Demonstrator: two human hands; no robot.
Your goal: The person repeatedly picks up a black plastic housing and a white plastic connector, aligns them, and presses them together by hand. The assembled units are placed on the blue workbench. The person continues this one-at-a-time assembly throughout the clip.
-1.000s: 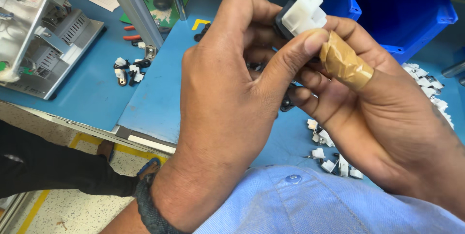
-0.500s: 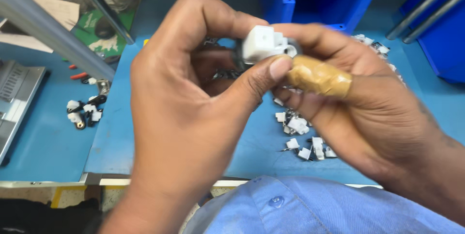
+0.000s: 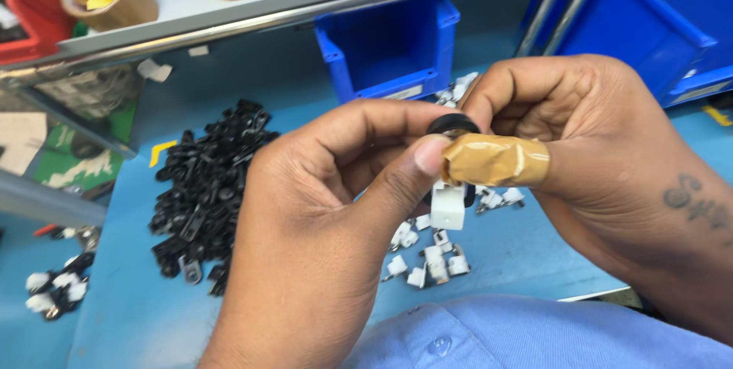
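White plug piece (image 3: 447, 205) hangs upright, long axis vertical, below a black cap (image 3: 452, 122). Both the left hand (image 3: 328, 239) and right hand (image 3: 580, 147) pinch it closed between thumbs, above the counter (image 3: 130, 315).

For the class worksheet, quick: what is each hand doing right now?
Left hand: closed, thumb pressing the white part.
Right hand: closed, taped finger pinching the same part.

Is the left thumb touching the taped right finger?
Touching. The head view shows the left thumb tip pressed against the end of the taped finger, no gap between them, just above the white part held by both hands.
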